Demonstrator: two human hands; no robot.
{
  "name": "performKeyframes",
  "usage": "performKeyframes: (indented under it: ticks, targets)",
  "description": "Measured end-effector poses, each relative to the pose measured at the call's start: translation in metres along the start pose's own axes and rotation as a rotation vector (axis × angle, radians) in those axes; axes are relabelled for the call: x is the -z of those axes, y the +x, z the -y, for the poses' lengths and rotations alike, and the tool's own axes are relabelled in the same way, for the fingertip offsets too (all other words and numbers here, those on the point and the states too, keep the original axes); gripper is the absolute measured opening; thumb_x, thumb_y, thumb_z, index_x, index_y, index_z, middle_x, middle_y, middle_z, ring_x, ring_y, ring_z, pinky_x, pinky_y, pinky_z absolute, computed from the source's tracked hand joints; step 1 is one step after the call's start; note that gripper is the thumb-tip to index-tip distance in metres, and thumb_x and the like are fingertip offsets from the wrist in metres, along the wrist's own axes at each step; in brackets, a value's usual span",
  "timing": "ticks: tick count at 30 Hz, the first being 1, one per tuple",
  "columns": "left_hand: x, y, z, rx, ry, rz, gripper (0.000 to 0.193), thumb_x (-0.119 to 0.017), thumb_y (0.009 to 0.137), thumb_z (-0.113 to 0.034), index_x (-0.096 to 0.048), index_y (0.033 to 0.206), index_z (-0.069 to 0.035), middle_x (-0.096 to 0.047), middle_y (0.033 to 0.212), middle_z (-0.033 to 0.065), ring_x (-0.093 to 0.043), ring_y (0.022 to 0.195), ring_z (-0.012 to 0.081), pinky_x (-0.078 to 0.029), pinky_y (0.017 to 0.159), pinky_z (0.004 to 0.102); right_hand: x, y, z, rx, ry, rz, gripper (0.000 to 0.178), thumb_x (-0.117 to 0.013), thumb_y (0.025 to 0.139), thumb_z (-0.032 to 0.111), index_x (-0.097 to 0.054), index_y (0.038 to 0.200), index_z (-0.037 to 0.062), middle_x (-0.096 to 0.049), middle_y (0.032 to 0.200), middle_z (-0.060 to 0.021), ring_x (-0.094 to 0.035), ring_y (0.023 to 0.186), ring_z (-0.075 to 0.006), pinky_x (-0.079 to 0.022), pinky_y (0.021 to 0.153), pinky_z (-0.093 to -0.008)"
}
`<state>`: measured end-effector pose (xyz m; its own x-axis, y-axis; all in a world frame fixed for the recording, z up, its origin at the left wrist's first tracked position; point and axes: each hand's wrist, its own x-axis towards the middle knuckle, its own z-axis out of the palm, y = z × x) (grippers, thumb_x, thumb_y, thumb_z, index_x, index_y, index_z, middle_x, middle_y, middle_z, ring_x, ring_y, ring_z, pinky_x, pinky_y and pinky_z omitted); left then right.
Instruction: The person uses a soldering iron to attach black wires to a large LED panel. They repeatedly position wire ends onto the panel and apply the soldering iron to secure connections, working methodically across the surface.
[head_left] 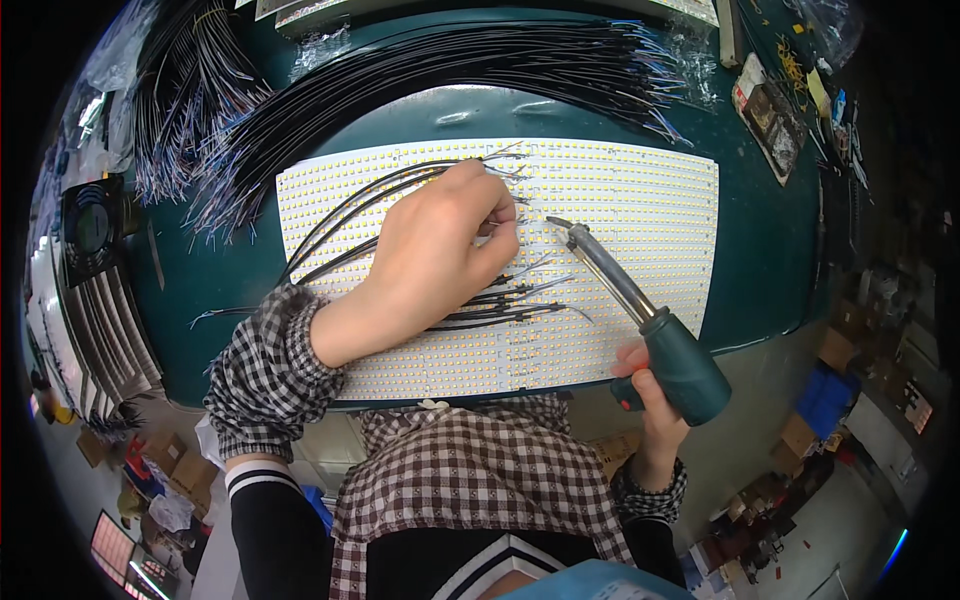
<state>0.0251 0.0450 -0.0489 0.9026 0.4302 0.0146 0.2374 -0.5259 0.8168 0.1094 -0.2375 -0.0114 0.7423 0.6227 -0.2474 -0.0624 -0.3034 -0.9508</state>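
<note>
— 2 hands are used? How?
— A wire is pinned on the LED panel, mid-desk, by the left hand; the soldering iron is gripped by the right hand, tip angled toward the joint.

Bright, even light from overhead; the white LED panel under the left hand is almost washed out. Glare streaks the green tabletop beyond that hand. Shadows are soft. The centre is sharp; the fisheye bends edges into a black, dim rim.
</note>
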Motion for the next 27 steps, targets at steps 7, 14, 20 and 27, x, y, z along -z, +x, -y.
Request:
performKeyframes:
  ticks: [7,14,20,27]
  targets:
    - [-0.003,-0.001,0.001,-0.020,0.002,-0.037,0.008,-0.068,0.077,-0.004,-0.060,0.080,-0.003,-0.059,0.079,0.0101,-0.063,0.068,0.0267,-0.050,0.060,0.0368,-0.005,-0.002,-0.001,-0.036,0.042,-0.023,0.036,-0.077,0.077,-0.006,-0.063,0.110,-0.0064,-0.071,0.091,-0.0117,-0.069,0.082,-0.0178,-0.058,0.077,-0.0321]
    - [-0.002,-0.001,0.001,-0.034,0.022,-0.018,0.009,-0.068,0.079,-0.003,-0.061,0.083,-0.002,-0.059,0.081,0.0087,-0.062,0.067,0.0211,-0.050,0.058,0.0301,-0.007,0.002,0.002,-0.032,-0.011,-0.017,0.033,-0.078,0.077,-0.005,-0.064,0.107,-0.0070,-0.071,0.086,-0.0104,-0.069,0.077,-0.0166,-0.058,0.074,-0.0309]
    - [-0.001,-0.001,0.001,-0.018,0.019,-0.005,0.009,-0.068,0.079,-0.003,-0.060,0.083,-0.002,-0.059,0.081,0.0087,-0.062,0.067,0.0211,-0.050,0.057,0.0305,-0.015,0.006,0.012,-0.055,-0.038,-0.026,0.017,-0.067,0.085,0.008,-0.064,0.091,-0.0076,-0.065,0.080,-0.0146,-0.065,0.074,-0.0230,-0.052,0.069,-0.0339]
    - [0.000,0.000,0.000,-0.019,0.020,0.003,0.009,-0.068,0.079,-0.003,-0.060,0.083,-0.002,-0.059,0.081,0.0087,-0.062,0.067,0.0216,-0.049,0.057,0.0310,-0.008,0.004,0.001,-0.012,-0.057,0.001,0.033,-0.078,0.076,-0.004,-0.065,0.106,-0.0071,-0.071,0.086,-0.0102,-0.069,0.078,-0.0160,-0.057,0.073,-0.0298]
